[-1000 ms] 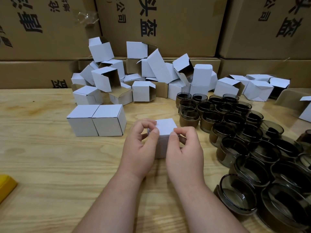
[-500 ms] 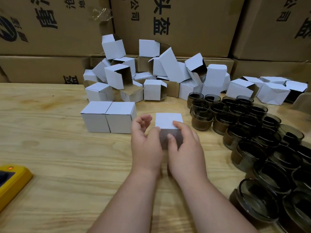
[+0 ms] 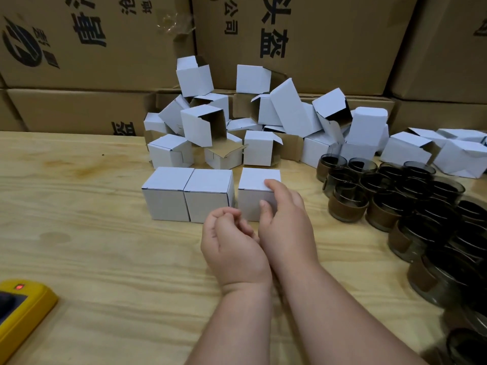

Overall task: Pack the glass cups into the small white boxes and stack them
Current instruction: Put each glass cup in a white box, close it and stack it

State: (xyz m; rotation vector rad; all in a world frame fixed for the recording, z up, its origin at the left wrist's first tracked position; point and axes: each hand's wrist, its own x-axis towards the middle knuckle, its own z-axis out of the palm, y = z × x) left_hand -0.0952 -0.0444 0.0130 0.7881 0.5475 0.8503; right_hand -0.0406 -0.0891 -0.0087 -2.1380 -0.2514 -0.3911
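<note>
Box (image 3: pixel 257 192) closed and sitting on the table (image 3: pixel 92 246), just right of the two-box row (image 3: pixel 188 193), a thin gap between them. Right hand (image 3: pixel 283 219) on it: fingertips over the top face near the right edge, thumb against the front face, gripping lightly. Nearer hand by far, already in contact. Left hand (image 3: pixel 232 238) just in front of the box and below it, fingers curled loosely inward, holding nothing, not touching the cardboard.

Cube-shaped, so no real long axis; gap lies to the left, so probably a short nudge leftward to close up the row, or a lift onto the pair for stacking. Cannot tell which.

Contents of the three closed boxes hidden. Behind, pile of empty boxes (image 3: pixel 237 122) with flaps open, brown insides showing, nothing visible in them. To the right, glass cups (image 3: pixel 395 196) crowded together, dark and empty, many not yet packed. Early in the job, judging by that. Yellow device (image 3: pixel 23 309) at the lower left, well apart.
</note>
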